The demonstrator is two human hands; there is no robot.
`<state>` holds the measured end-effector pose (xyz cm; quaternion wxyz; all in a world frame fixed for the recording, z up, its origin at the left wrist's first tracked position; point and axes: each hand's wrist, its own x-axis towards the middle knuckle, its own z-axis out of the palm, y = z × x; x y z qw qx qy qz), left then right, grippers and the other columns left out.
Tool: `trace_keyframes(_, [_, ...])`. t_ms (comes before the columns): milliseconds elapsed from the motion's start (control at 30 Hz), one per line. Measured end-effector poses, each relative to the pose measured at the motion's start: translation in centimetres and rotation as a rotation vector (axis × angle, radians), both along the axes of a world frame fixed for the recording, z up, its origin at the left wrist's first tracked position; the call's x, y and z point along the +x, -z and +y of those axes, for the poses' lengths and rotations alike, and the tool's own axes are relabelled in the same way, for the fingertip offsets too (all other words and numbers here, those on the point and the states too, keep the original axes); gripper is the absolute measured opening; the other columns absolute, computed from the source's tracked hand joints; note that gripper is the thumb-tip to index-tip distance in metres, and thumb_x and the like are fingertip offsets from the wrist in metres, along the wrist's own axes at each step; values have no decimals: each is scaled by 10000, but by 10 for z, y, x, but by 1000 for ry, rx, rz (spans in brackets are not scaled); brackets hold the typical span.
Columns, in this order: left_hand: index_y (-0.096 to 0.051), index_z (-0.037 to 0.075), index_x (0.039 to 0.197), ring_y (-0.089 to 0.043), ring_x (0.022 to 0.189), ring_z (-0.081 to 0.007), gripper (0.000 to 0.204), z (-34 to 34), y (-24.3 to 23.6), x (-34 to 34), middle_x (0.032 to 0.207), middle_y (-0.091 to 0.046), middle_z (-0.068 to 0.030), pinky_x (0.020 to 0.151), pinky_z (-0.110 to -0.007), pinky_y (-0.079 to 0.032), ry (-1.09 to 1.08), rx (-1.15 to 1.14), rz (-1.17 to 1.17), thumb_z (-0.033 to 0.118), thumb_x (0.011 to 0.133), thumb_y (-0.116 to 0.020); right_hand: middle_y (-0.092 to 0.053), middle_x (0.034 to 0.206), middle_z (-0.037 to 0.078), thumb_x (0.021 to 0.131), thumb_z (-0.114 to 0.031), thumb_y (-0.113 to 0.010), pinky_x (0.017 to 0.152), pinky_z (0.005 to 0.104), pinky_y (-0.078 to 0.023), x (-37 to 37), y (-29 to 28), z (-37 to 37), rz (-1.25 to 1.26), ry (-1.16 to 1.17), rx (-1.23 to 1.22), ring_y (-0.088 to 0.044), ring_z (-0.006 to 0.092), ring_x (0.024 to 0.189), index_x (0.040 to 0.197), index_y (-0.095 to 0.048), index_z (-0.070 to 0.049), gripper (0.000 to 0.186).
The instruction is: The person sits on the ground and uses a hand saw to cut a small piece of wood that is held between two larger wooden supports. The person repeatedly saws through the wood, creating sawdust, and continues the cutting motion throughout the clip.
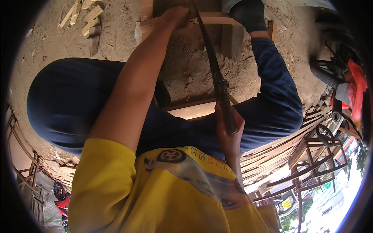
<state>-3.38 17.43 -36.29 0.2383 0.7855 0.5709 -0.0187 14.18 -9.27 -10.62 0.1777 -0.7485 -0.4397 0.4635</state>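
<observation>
Long dark tool [213, 58]: R hand [222, 130] closed round its near end, prob. for control, blade-like length pointing away. L hand [176, 18] by its far end, at the wooden bar [217, 18]; can't tell its grip. Foot [248, 15] there too, prob. bracing. Red plastic [355, 87] far R, contents unclear.

A long, slim dark tool [210, 58], a band circling it partway along, slants from near right to far left, gripped at its near end. Farther off, a light-brown wooden bar [217, 18] runs left to right.
</observation>
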Motion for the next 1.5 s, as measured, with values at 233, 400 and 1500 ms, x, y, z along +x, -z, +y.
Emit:
trace_keyframes(233, [-676, 15, 1012, -650, 964, -354, 327, 2, -13, 5, 986, -682, -196, 831, -454, -527, -41, -121, -44, 284, 827, -663, -505, 615, -13, 933, -109, -616, 477, 246, -294, 1, -12, -36, -43, -5, 130, -384, 33, 579, 838, -594, 17, 159])
trace_keyframes(400, [-715, 40, 896, -686, 888, -312, 273, 7, 18, 2, 932, -701, -169, 796, -423, -562, -3, 36, -35, 289, 791, -680, -487, 611, -21, 932, -110, -621, 480, 232, -301, -13, -5, -23, 29, 69, 77, -389, 29, 581, 802, -574, 12, 184])
trace_keyframes(1500, [-675, 24, 965, -662, 953, -352, 337, -7, 5, 4, 1000, -678, -203, 817, -453, -546, -11, 72, -32, 315, 796, -693, -478, 598, -10, 915, -59, -625, 469, 248, -310, -1, -29, -43, -76, -51, 158, -377, 30, 571, 812, -575, 17, 137])
